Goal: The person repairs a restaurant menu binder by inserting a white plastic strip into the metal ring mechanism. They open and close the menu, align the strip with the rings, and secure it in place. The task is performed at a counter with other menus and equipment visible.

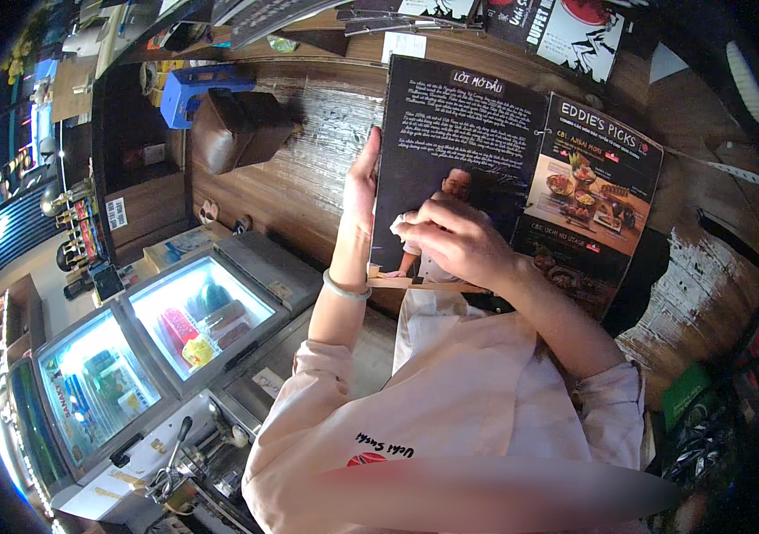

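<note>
An open menu (450, 125) with dark printed pages and food pictures is held up in front of me. My left hand (361, 185) grips its left edge, thumb along the side and the other fingers hidden behind it. Over the lower part of the left page, my right hand (464, 238) is closed, fingers bent. A small white wad (398, 222), like tissue or cloth, shows at its fingertips against the page; most of it is hidden by the hand. The right page hangs tilted down to the right, its lower part partly behind my right forearm.
To the left stands a lit chest freezer (206, 356) with glass lids and packages inside. A brown padded stool (241, 132) and a blue crate (190, 93) are at the far left. More menus (575, 40) lie at the top. A green item (686, 392) and dark bags are at lower right.
</note>
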Available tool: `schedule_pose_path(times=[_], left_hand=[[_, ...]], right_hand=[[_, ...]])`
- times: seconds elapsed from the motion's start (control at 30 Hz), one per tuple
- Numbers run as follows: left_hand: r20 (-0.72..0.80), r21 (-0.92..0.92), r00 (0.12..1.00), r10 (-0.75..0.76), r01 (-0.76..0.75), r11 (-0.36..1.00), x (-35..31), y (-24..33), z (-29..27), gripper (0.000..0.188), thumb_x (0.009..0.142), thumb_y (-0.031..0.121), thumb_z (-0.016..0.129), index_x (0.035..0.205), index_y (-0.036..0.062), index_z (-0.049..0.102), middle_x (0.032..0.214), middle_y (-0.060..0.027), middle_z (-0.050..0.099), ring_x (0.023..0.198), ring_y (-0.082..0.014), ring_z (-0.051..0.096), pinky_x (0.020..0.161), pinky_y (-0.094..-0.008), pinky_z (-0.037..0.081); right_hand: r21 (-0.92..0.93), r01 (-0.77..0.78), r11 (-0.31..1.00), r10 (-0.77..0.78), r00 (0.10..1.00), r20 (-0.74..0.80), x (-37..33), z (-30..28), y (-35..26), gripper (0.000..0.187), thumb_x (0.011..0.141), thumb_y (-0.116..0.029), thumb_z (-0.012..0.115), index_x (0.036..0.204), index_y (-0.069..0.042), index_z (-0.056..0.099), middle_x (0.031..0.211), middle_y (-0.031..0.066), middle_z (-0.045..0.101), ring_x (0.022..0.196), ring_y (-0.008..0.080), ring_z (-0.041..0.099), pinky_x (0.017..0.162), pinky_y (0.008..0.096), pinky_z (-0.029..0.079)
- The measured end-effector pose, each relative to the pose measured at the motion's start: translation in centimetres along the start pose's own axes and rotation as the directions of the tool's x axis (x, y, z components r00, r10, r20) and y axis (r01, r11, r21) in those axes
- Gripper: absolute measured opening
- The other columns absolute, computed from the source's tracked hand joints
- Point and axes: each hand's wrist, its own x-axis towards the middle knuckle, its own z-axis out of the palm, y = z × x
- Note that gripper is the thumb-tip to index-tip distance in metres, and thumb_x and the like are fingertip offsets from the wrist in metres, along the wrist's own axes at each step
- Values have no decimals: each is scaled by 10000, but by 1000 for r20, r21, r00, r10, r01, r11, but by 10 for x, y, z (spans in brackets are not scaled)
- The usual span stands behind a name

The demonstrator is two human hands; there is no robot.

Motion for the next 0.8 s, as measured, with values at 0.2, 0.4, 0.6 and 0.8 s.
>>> schedule_pose_path(times=[0.2,0.4,0.6,0.8], left_hand=[[11,66,998,65,-66,996,3,5,-9,556,1079,455,354,1325,4,567,1242,-207,653,1068,-300,686,952,-434,567],[10,76,994,104,-105,992,2,2,-18,589,1068,484,362,1357,4,541,1254,-199,651,1091,-317,676,976,-445,550],[107,2,994,14,-14,1000,4,4,-22,636,1057,518,354,1383,-4,517,1309,-245,608,1144,-376,639,961,-494,556],[111,3,994,2,-2,1000,3,1,-15,667,1061,529,317,1421,-12,469,1361,-260,569,1170,-426,615,1000,-544,528]], right_hand=[[-152,-16,988,-25,964,-264,69,-29,29,190,819,84,679,988,-2,677,855,83,569,744,198,614,629,322,512],[-70,-198,978,191,977,-91,33,-23,1,402,754,162,671,1119,-5,671,931,103,569,778,215,630,671,328,533],[-56,-216,975,218,975,37,10,-20,-18,231,918,-2,629,1149,-3,634,982,132,577,850,256,644,719,349,531],[-220,-87,972,93,996,16,0,-4,-13,238,888,-117,655,1116,-54,677,901,86,581,768,266,675,652,374,558]])
